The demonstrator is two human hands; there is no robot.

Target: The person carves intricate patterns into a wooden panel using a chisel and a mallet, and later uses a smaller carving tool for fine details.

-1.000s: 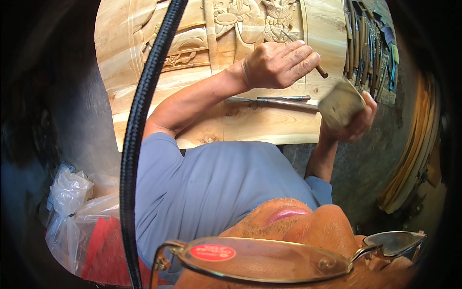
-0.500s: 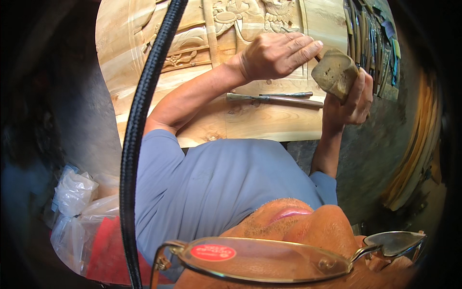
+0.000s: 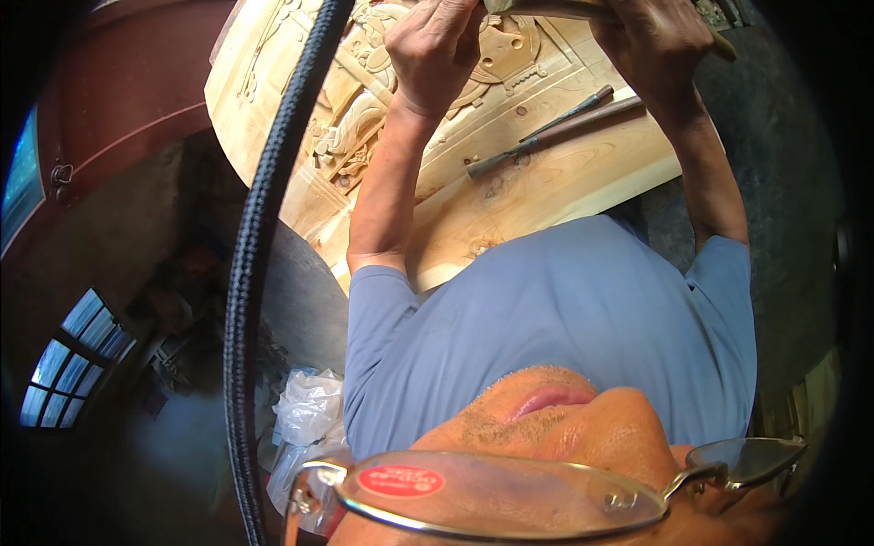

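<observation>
At the top edge, my right hand (image 3: pixel 660 45) is closed around the handle of a wooden mallet, whose rounded handle end (image 3: pixel 724 47) sticks out on the right. The mallet's head is mostly cut off by the picture's edge. My left hand (image 3: pixel 432 45) is closed over the carved wooden panel (image 3: pixel 546 205); its fingertips run up to the edge, and what they hold is not clear. On the panel's plain border, between my forearms, lie a thin dark chisel (image 3: pixel 569 114) and a wider flat-bladed chisel (image 3: pixel 492 166) with a wooden handle.
A black braided cable (image 3: pixel 250 273) hangs through the left of the view. Clear plastic bags (image 3: pixel 309 407) sit low beside my left side. A reddish-brown panel (image 3: pixel 137 77) and a barred window (image 3: pixel 73 364) appear at far left. Several tools (image 3: pixel 728 11) show at upper right.
The view has turned, so the panel and its chisels now slant. Both hands sit higher and farther apart in the picture, and the mallet's block-shaped head has mostly left the view.
</observation>
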